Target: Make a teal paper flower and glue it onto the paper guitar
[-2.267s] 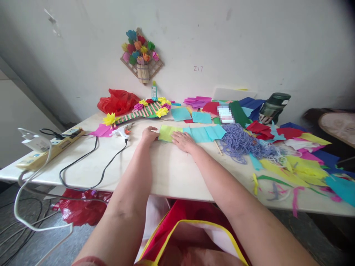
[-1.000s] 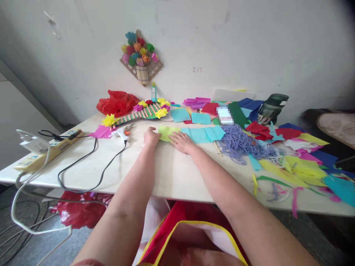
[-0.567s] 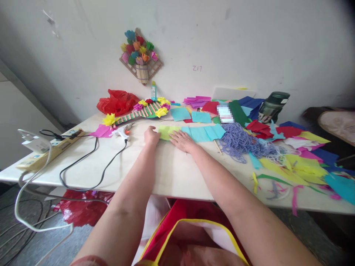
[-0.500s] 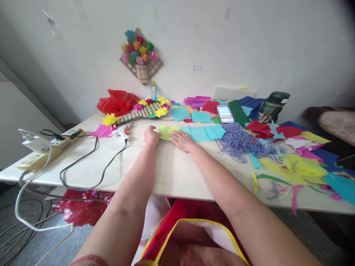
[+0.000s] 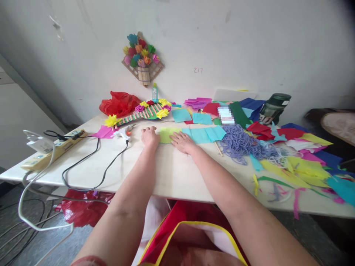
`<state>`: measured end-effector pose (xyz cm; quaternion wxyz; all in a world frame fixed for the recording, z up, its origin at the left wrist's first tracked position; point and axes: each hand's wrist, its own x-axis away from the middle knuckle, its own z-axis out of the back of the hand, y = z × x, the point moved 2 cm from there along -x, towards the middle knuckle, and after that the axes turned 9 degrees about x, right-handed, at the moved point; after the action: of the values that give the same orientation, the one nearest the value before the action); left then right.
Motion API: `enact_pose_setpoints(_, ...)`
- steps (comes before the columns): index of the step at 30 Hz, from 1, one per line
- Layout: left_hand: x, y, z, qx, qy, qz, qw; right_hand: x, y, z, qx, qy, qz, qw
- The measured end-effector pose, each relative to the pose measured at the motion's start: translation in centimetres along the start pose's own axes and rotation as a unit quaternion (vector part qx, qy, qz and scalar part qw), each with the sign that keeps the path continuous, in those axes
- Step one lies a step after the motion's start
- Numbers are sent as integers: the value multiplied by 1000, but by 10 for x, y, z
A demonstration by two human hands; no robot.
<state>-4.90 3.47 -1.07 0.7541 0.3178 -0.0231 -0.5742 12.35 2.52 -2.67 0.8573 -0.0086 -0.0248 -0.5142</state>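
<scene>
A light green paper sheet (image 5: 166, 134) lies on the white table (image 5: 172, 173), with cyan sheets (image 5: 204, 134) overlapping its right end. My left hand (image 5: 150, 136) rests at the green sheet's left edge, fingers curled onto it. My right hand (image 5: 183, 142) lies flat with fingers spread on the sheet's near right edge, where green meets cyan. A white glue gun (image 5: 123, 132) lies just left of my left hand.
A power strip (image 5: 52, 148) and black cable (image 5: 91, 166) occupy the table's left. A paper-flower craft (image 5: 144, 110), red bag (image 5: 119, 103) and glue bottle (image 5: 154, 92) sit at the back. Purple yarn (image 5: 244, 142), coloured paper scraps (image 5: 299, 162) and a dark green jar (image 5: 273, 108) fill the right.
My left hand has slid slightly left along the green sheet's edge. My right hand stays flat in place. The view shifted a little.
</scene>
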Motion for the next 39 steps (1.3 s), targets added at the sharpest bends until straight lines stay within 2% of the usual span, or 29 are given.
enact_pose_setpoints(3,4,6,4,-15,25,-47,998,0,-1,0,-1,3,-1,1000)
enact_pose_setpoints(5,11,19,2,-27,15,-121,992,0,-1,0,2,14,0,1000)
enact_pose_setpoints(7,22,35,-5,-44,-52,-200,977,0,-2,-1,5,21,1,1000)
enact_pose_setpoints(9,32,47,-14,-59,-144,-230,961,0,-2,-2,9,19,0,1000)
enact_pose_setpoints(11,40,52,-23,-67,-215,-216,950,0,-2,-2,9,13,-3,1000)
enact_pose_setpoints(14,44,51,-28,-42,-257,-158,952,1,-1,-1,3,9,-1,1000)
enact_pose_setpoints(17,42,48,-28,-19,-261,-124,957,0,-1,-1,0,7,-1,1000)
enact_pose_setpoints(30,39,47,-29,-10,-246,-85,965,-1,-1,0,0,5,2,1000)
enact_pose_setpoints(39,38,47,-33,-69,-250,-102,960,11,35,2,-11,-26,-38,999)
